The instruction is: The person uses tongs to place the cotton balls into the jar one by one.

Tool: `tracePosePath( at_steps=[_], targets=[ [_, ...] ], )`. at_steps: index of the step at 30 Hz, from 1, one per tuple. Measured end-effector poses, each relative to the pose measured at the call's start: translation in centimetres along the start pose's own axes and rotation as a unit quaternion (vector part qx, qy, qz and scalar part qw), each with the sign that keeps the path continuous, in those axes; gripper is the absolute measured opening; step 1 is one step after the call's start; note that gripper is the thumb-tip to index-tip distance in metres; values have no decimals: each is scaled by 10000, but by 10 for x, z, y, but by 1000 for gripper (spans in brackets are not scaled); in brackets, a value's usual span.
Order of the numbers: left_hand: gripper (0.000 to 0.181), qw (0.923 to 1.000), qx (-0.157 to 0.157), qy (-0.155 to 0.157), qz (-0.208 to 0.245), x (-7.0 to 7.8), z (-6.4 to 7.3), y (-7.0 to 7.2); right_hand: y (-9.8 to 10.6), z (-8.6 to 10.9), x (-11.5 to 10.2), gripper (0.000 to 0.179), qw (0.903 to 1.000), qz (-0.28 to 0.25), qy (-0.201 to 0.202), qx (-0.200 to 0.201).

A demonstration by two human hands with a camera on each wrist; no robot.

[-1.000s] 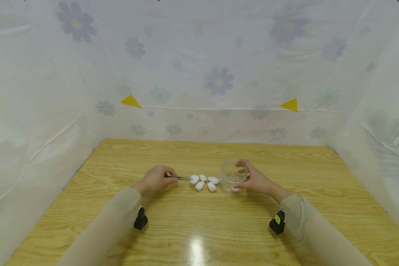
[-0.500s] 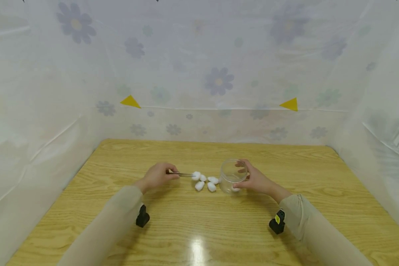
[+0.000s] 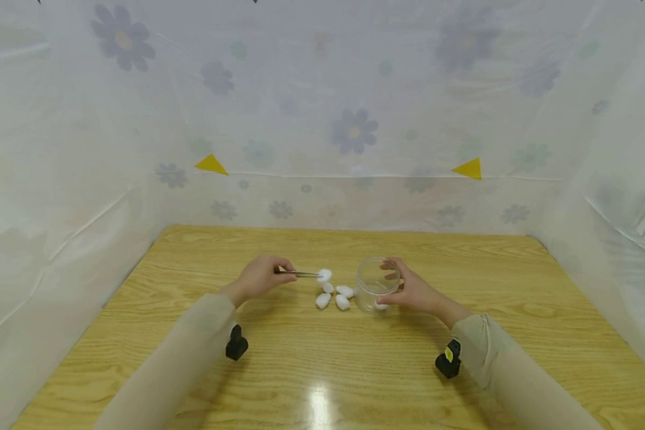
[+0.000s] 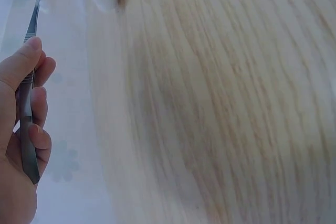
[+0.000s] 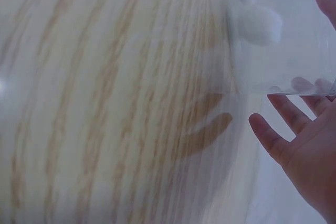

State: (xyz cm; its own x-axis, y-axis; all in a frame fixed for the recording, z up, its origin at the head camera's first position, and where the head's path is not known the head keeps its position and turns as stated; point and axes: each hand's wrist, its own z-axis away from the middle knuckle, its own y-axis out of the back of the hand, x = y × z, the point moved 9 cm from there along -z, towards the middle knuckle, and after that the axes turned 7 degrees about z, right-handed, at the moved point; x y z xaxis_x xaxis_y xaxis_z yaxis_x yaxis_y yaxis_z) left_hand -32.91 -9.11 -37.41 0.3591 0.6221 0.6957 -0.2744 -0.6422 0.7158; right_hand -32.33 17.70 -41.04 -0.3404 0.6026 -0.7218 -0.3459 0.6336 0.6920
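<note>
Sheet [image 3: 312, 107]: one flowered backdrop, filling the top of the frame.
Surface [image 3: 322, 364]: one wood-grain surface across the lower half.
Left hand [image 3: 261, 276]: has moved up and right over the last second, fingers pinching the tweezers; a ball is now off the surface, so its pick-up looks complete.
Right hand [image 3: 415, 292]: unmoved, fingers grasping the jar's right side.
Jar [image 3: 364, 298]: one, clear, looks upright, right of centre.
Tweezers [image 3: 305, 275]: one pair, at centre, tips gripping one ball.
Cotton balls: six in sight: one lifted ball [image 3: 324, 276]; four loose balls [image 3: 323, 301] left of the jar; one inner ball [image 3: 381, 306] seen through its wall, apparently inside. Whether more hide there, I cannot tell.
</note>
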Motion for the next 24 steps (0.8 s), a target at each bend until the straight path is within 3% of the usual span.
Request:
tracePosePath(
  at_steps=[8,15,24],
  targets=[
    [15,9999,-62,76,-139,10,-8,0,0,0,1,92,10000,-49,18,-28],
    [13,9996,-15,-214,-184,25,-15,-2,0,-1,4,91,10000,-16,24,-12],
    [14,9994,-22,-291,-174,35,-21,-4,0,-1,4,91,10000,-27,2,-38]
  ],
)
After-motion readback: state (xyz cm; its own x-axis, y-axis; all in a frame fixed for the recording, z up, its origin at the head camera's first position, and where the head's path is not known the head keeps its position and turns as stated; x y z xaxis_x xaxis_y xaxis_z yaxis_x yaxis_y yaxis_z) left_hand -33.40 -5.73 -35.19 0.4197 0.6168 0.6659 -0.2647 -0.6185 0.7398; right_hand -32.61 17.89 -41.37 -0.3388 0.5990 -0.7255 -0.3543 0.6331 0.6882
